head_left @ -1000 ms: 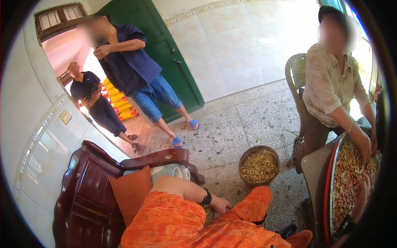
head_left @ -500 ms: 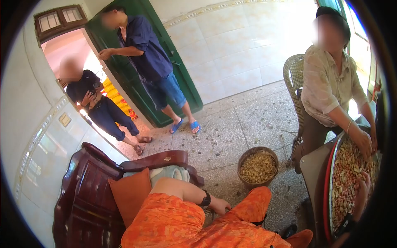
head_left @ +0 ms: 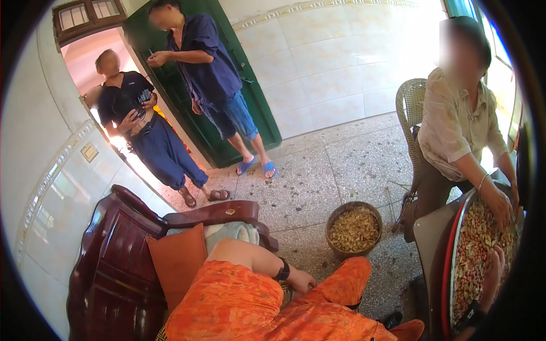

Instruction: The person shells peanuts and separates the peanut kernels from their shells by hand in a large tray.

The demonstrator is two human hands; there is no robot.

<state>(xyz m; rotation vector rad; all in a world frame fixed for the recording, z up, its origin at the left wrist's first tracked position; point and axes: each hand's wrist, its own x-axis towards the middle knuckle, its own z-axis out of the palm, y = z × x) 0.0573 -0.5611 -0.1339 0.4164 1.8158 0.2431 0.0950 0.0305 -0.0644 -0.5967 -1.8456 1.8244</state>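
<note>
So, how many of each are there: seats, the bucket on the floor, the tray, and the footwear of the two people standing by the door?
Dark wooden seat: 1
Woven chair: 1
Bucket: 1
Red-rimmed tray: 1
Blue slippers: 2
Brown sandals: 2
Total: 8

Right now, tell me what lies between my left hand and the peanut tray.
In the head view, your orange-covered knee, speckled floor and a grey board lie between your left hand and the tray.
</note>
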